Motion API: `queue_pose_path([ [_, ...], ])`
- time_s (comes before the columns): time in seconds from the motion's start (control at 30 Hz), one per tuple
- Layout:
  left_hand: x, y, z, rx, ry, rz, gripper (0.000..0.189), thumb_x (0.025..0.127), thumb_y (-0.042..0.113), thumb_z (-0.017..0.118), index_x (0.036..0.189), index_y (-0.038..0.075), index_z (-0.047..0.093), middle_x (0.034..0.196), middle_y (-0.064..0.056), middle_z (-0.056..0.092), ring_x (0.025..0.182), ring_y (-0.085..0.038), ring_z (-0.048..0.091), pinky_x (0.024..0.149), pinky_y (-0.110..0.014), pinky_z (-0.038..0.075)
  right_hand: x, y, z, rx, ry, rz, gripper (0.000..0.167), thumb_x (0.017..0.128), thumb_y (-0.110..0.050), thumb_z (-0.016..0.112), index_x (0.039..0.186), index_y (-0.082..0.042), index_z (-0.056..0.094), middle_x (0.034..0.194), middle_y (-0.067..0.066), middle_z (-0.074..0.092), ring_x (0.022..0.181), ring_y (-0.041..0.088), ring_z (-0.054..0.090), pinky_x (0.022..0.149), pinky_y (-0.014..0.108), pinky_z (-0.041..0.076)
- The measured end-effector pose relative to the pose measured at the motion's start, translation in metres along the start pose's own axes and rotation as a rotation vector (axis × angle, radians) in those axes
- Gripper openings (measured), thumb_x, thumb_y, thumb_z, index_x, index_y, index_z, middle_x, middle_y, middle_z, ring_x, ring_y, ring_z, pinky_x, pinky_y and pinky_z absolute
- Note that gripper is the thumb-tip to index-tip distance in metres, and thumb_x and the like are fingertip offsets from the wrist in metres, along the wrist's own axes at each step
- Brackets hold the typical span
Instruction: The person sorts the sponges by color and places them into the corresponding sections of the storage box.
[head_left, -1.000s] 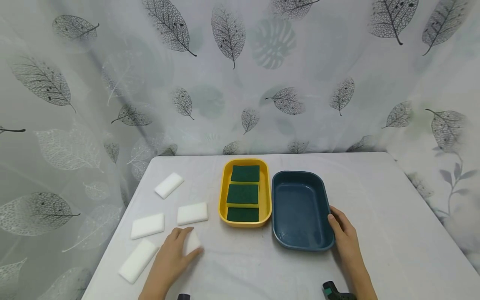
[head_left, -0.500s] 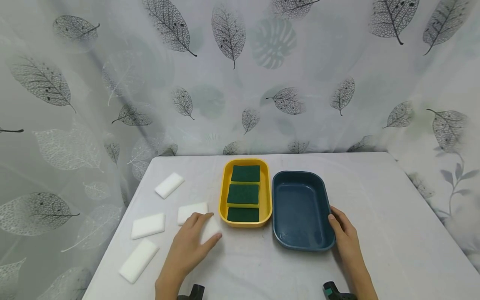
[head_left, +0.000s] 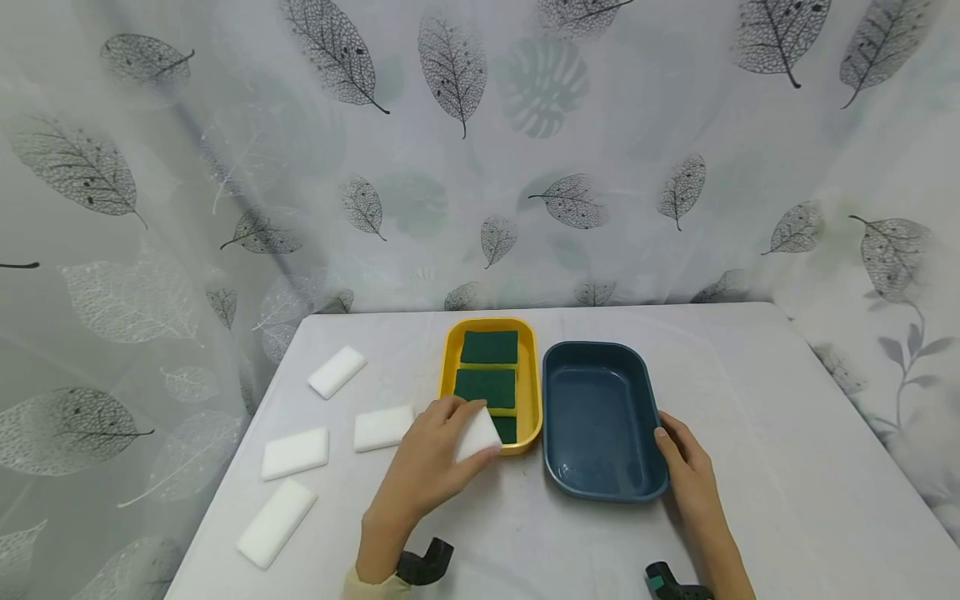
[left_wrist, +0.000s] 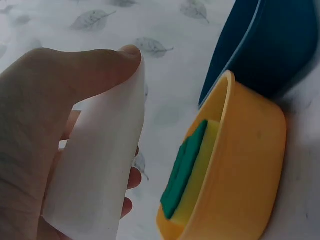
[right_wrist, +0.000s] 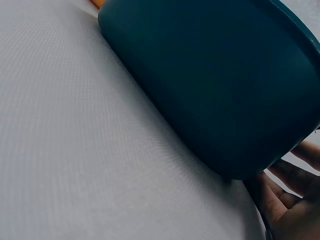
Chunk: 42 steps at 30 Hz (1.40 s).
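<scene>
My left hand (head_left: 427,454) pinches a white sponge block (head_left: 477,433) between thumb and fingers. It is over the near left end of a yellow tray (head_left: 534,417), overlapping the nearest of the green-topped yellow sponges (head_left: 486,387) inside. In the left wrist view the thumb presses the top of the white sponge (left_wrist: 95,160), with fingertips showing behind it. My right hand (head_left: 693,471) rests against the outer right side of a dark blue basin (head_left: 600,425). Its fingers, fairly straight, touch the basin's wall (right_wrist: 210,90) in the right wrist view.
Several more white sponges lie at the left of the white-covered table: one near the yellow tray (head_left: 382,428), others farther out (head_left: 295,453) and nearer the front (head_left: 277,523). The basin stands close beside the tray. A leaf-patterned curtain (head_left: 480,167) hangs behind.
My left hand has carried the white sponge rightward and a little away from me, from beside the other white sponges to over the yellow tray's near end. The right hand has stayed at the basin.
</scene>
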<state>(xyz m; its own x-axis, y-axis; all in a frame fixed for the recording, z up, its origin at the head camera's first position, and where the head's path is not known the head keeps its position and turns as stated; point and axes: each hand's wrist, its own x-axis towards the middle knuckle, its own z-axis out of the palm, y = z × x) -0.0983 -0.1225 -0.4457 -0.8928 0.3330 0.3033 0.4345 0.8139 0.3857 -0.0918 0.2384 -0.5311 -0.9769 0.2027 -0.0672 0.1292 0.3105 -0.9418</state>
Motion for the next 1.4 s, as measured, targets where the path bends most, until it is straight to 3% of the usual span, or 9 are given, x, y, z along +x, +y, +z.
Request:
queue_pose_path([
  [0.23,0.025,0.019,0.010,0.001,0.006,0.121,0.066,0.089,0.052,0.079,0.144,0.020,0.061,0.125,0.002,0.062,0.108,-0.014,0.055,0.087,-0.030,0.051,0.000,0.001,0.000,-0.007,0.000,-0.011,0.061,0.111,-0.047,0.043,0.159,-0.009,0.042,0.162,0.017,0.044,0.120,-0.023,0.035,0.093,-0.005,0.032],
  [0.7,0.071,0.057,0.046,0.134,-0.012,0.330,0.064,0.095,0.052,0.072,0.150,0.024,0.055,0.138,0.000,0.062,0.129,-0.022,0.055,0.108,-0.043,0.048,0.000,-0.001,-0.002,-0.012,-0.012,0.015,0.061,0.111,-0.047,0.044,0.159,-0.009,0.040,0.164,0.016,0.043,0.124,-0.018,0.036,0.093,-0.006,0.031],
  [0.83,0.084,0.065,0.057,0.148,-0.048,0.339,0.063,0.097,0.052,0.069,0.151,0.025,0.053,0.141,0.002,0.060,0.133,-0.020,0.052,0.114,-0.043,0.045,0.001,-0.002,-0.001,-0.021,-0.011,0.014,0.062,0.111,-0.047,0.043,0.159,-0.008,0.040,0.164,0.017,0.043,0.141,0.006,0.044,0.092,-0.006,0.031],
  [0.97,0.099,0.072,0.068,0.152,-0.080,0.347,0.061,0.098,0.051,0.069,0.151,0.026,0.053,0.142,0.003,0.059,0.133,-0.018,0.052,0.117,-0.042,0.044,0.000,-0.002,-0.001,-0.025,-0.017,0.009,0.062,0.111,-0.046,0.043,0.159,-0.007,0.039,0.164,0.019,0.041,0.150,0.033,0.040,0.091,-0.007,0.030],
  [1.17,0.122,0.083,0.080,0.184,-0.122,0.359,0.061,0.098,0.051,0.069,0.151,0.026,0.053,0.141,0.004,0.060,0.132,-0.018,0.055,0.117,-0.041,0.044,0.002,-0.002,-0.001,-0.051,-0.010,0.012,0.060,0.112,-0.045,0.042,0.159,-0.008,0.040,0.164,0.019,0.042,0.148,0.035,0.041,0.091,-0.006,0.029],
  [1.4,0.145,0.093,0.095,0.230,-0.226,0.307,0.065,0.097,0.054,0.069,0.153,0.027,0.050,0.142,0.004,0.060,0.128,-0.017,0.057,0.106,-0.037,0.049,0.003,0.001,-0.001,-0.057,-0.015,0.014,0.059,0.112,-0.043,0.042,0.159,-0.008,0.039,0.164,0.020,0.041,0.149,0.032,0.041,0.089,-0.007,0.027],
])
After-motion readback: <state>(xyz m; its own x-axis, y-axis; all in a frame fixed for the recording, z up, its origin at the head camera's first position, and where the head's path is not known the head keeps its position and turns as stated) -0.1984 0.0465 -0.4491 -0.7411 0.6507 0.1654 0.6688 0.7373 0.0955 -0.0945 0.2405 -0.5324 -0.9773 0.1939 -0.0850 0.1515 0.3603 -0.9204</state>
